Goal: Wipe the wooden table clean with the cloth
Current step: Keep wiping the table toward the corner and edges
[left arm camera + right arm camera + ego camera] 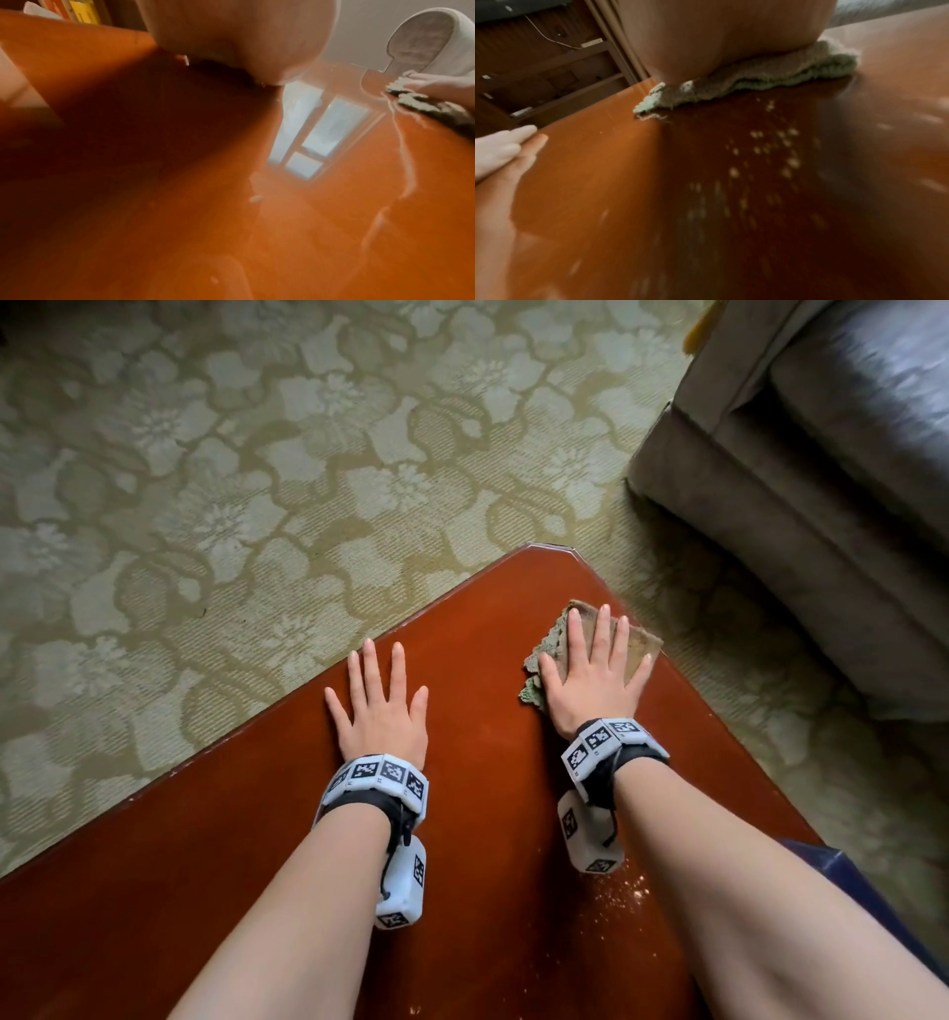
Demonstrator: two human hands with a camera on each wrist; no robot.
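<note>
A glossy reddish-brown wooden table (488, 793) fills the lower half of the head view. Near its far right edge lies a folded green-brown cloth (639, 642), and my right hand (595, 667) presses flat on it with straight, spread fingers. In the right wrist view the cloth (770, 79) bunches under my palm, with pale crumbs (765, 150) scattered on the wood behind it. My left hand (382, 706) rests flat on the bare table to the left of the cloth, fingers spread, holding nothing. The left wrist view shows the cloth (421, 101) under my right fingers at the far right.
A grey upholstered sofa (821, 469) stands beyond the table's right edge. Floral patterned carpet (231, 480) surrounds the table. More fine crumbs (629, 891) lie on the wood beneath my right forearm. A dark wooden chair frame (552, 77) shows past the table edge.
</note>
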